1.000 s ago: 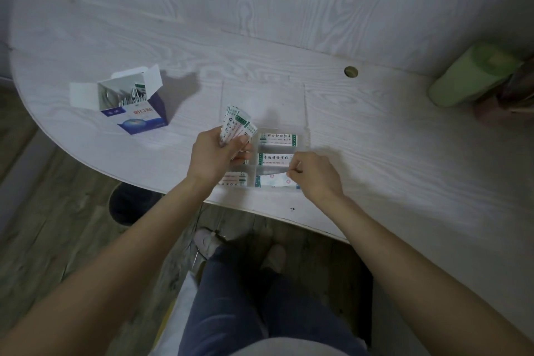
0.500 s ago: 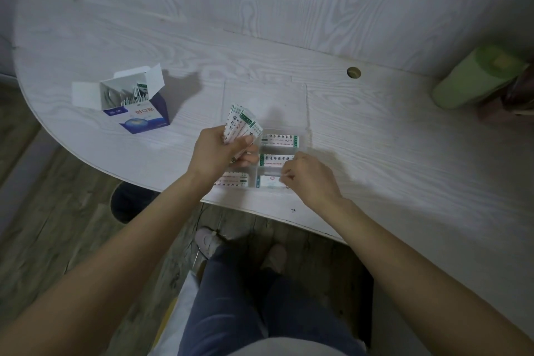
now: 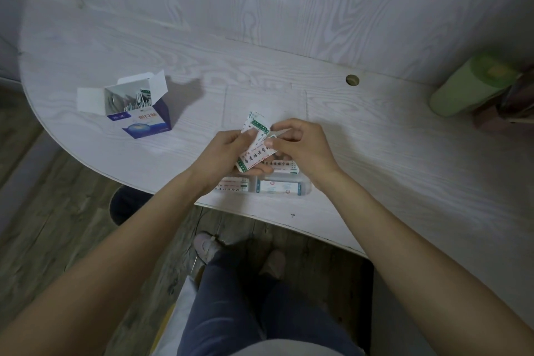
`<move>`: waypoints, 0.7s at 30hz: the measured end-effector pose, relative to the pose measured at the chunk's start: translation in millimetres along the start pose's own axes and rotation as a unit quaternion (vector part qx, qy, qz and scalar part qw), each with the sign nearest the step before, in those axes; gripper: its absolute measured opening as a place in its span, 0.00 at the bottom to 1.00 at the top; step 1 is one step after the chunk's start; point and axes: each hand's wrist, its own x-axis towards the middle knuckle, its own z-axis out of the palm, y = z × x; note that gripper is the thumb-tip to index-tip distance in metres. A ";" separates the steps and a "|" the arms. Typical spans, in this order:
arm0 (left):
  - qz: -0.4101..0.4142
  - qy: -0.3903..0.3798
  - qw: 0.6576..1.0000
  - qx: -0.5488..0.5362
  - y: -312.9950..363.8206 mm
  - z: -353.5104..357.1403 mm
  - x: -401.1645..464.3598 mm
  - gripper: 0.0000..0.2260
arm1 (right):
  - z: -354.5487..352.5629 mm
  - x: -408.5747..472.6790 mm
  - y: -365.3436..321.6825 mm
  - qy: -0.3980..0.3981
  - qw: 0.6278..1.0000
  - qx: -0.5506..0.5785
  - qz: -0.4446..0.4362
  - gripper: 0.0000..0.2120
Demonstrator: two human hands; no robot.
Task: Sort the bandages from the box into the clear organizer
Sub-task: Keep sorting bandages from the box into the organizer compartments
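You're working in dim, bluish, flat light. The box (image 3: 135, 107) throws a soft shadow rightward across the worktop (image 3: 404, 159). Wide-angle bending warps the edges; far from your fingers (image 3: 251, 136), corners blur.

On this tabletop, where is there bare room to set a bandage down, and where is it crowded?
Bare patches: the strip of table between the open bandage box and the hands, and the wide stretch right of the right hand up to the green roll. Crowded: over the clear organizer, where both hands and the bandage stack in the left hand meet.

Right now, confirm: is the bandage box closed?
No. The bandage box stands with its flaps open, bandages showing inside.
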 end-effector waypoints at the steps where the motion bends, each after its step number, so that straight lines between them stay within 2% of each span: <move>1: 0.002 0.012 1.000 0.009 0.9 -0.6 0.3 0.14 | 0.1 0.2 -1.0 0.007 1.000 -0.007 -0.010 0.11; 5: 0.017 0.086 0.996 0.030 5.7 -3.2 5.9 0.07 | -1.1 3.7 -5.2 0.028 0.998 -0.039 -0.049 0.12; 9: 0.019 0.122 0.991 0.050 10.2 -5.6 13.0 0.01 | -1.2 7.5 -9.0 0.027 0.998 -0.030 -0.052 0.12; 11: 0.014 0.136 0.989 0.054 11.8 -5.8 15.4 0.03 | -1.0 8.2 -10.4 0.022 0.998 -0.025 -0.054 0.11; 18: 0.006 0.087 0.996 0.021 10.7 -2.0 14.9 0.09 | 0.4 6.9 -6.0 0.044 0.998 -0.031 -0.027 0.07; 21: 0.010 0.093 0.995 0.023 9.4 -2.2 14.0 0.10 | -0.3 5.1 -5.1 0.047 0.997 -0.042 -0.033 0.08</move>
